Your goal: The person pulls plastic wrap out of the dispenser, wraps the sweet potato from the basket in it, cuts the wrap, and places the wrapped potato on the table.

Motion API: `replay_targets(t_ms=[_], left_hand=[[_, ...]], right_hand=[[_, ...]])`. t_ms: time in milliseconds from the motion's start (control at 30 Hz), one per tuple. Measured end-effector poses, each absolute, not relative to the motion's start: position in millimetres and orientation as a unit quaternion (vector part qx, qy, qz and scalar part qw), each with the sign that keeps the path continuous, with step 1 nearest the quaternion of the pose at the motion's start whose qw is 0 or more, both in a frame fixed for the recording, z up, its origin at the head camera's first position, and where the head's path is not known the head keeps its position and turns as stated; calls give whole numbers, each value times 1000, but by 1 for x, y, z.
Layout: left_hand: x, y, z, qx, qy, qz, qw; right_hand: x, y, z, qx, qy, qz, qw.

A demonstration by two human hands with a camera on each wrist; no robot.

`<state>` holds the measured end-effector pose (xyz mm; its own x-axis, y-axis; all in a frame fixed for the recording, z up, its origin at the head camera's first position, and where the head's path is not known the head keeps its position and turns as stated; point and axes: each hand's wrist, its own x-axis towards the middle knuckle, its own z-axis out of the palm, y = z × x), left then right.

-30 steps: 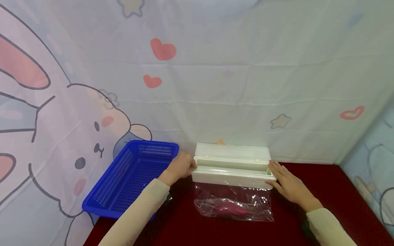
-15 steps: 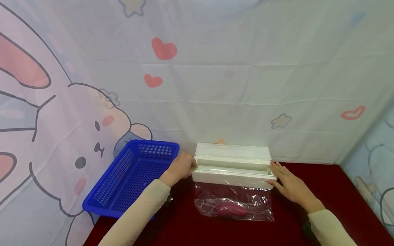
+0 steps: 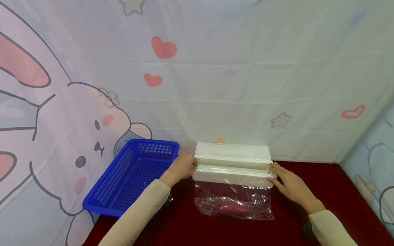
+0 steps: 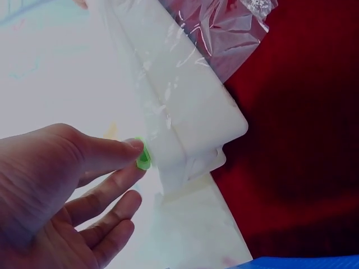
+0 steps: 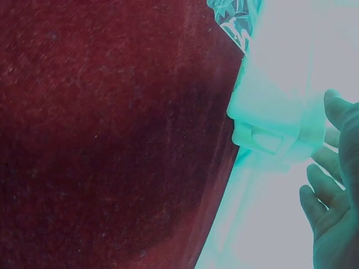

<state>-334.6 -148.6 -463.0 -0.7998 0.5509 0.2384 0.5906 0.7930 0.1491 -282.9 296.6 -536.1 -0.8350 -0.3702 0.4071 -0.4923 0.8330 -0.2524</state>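
A white plastic-wrap dispenser box (image 3: pixel 232 178) lies on the dark red table with its lid (image 3: pixel 232 150) raised at the back. My left hand (image 3: pixel 183 165) is at the box's left end. In the left wrist view its thumb and forefinger pinch a small green slider (image 4: pixel 143 156) on the box edge. At the right end, my right hand (image 3: pixel 292 184) touches the box with fairly straight fingers and the thumb at the front. Clear plastic wrap (image 3: pixel 258 201) hangs out of the front and lies over a dark pink oblong thing (image 3: pixel 231 208).
A blue perforated basket (image 3: pixel 107 205) stands at the left, close to my left forearm. Behind the box hangs a pale cloth (image 3: pixel 215 85) printed with a rabbit, hearts and stars. The dark red table surface (image 3: pixel 326 191) extends to the right of the box.
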Motion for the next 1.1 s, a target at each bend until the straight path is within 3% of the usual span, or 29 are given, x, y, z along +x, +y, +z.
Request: replay_targets(t_ms=[833, 1100], left_hand=[[-329, -127, -480, -337, -925, -99, 143], [-330, -124, -484, -338, -924, -91, 153]], right_hand=[[-287, 278, -533, 304, -892, 166, 289], [-289, 275, -533, 309, -887, 166, 301]])
